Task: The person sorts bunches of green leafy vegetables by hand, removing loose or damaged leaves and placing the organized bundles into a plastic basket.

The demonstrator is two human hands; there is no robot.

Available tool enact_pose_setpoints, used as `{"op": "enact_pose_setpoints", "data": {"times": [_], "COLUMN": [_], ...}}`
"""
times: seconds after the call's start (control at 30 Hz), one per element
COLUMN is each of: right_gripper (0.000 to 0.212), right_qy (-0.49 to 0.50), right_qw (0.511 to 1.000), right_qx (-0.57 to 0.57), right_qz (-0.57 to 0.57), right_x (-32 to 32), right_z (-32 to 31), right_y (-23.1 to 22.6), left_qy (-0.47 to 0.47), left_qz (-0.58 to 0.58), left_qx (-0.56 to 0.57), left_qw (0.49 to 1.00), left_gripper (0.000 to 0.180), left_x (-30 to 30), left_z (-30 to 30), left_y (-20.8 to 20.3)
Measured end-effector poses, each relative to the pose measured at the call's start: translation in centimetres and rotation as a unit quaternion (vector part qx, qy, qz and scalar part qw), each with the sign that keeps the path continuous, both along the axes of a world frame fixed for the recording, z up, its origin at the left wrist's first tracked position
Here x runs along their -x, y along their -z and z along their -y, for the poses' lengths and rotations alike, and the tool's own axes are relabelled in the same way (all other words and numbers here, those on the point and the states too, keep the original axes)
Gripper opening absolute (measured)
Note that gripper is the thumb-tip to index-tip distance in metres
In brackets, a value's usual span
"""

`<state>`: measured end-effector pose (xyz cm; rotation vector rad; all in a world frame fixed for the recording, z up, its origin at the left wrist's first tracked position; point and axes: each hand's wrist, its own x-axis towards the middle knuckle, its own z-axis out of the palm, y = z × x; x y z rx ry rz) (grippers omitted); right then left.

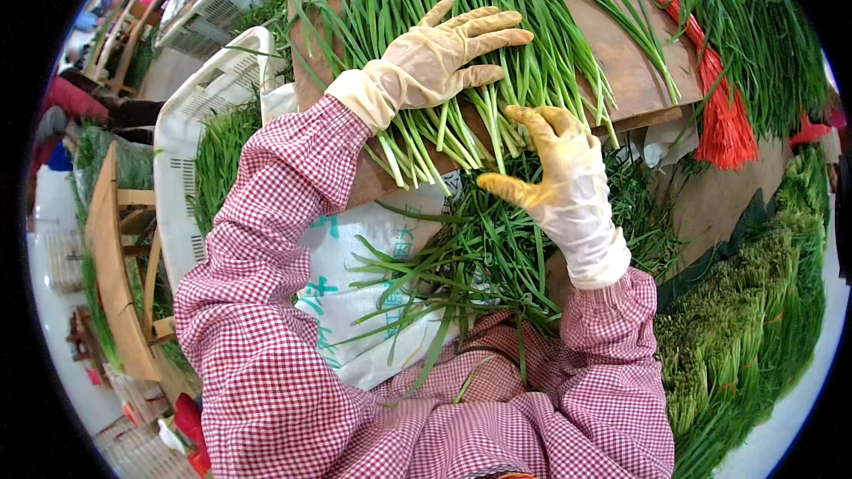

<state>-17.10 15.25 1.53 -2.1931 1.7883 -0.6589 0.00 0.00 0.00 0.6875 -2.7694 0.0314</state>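
Both gloved hands are working at the long green stalks (568, 40), which are lying across a brown board (637, 75) in front of the person. The left hand (435, 58) is resting palm down on the stalks, its fingers spread. The right hand (564, 168) is hovering by the pale ends, thumb and fingers parted in a curve; whether its fingertips are touching any stalk cannot be told.

Progress, as judged: the stalks are lying roughly side by side, pale ends toward the person, but those ends are sitting unevenly and no tie is showing around them. Ordering therefore appears partial, with evening and bundling outstanding. Red strands (728, 120) are lying bunched at the right. An orderly stack of greens (732, 337) at the lower right is appearing finished. Loose leaves (506, 253) are gathering below the board, and a white crate (175, 146) is holding more greens.
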Motion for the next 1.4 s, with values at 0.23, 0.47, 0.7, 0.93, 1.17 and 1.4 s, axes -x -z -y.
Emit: {"op": "enact_pose_setpoints", "data": {"times": [0.23,0.47,0.7,0.93,1.17,1.4], "right_gripper": [0.047,0.034,0.03,0.038,0.036,0.024], "right_qy": [-0.02,0.003,-0.052,0.062,0.069,0.083], "right_qw": [0.995,0.981,0.987,0.968,0.989,0.979], "right_qx": [0.101,0.191,0.14,0.225,0.126,0.181], "right_qz": [-0.02,-0.038,0.06,0.09,0.032,0.036], "right_x": [1.0,0.6,2.5,5.7,4.0,5.5], "right_z": [0.0,-0.2,-0.7,1.0,0.8,1.8], "right_y": [0.8,2.9,3.0,2.8,2.2,3.3], "left_qy": [0.001,0.04,0.033,0.027,0.078,0.08], "left_qz": [-0.043,-0.068,-0.051,-0.053,-0.052,0.055], "left_qx": [0.011,0.009,-0.001,0.06,0.002,-0.027], "left_qw": [0.999,0.997,0.998,0.996,0.996,0.995], "left_gripper": [0.042,0.045,0.039,0.039,0.047,0.05], "left_x": [-0.4,1.4,0.9,0.9,3.4,2.9], "left_z": [0.0,0.4,0.7,0.6,0.0,0.8], "left_y": [-0.2,-1.6,-1.7,-1.6,-2.6,-1.5]}}
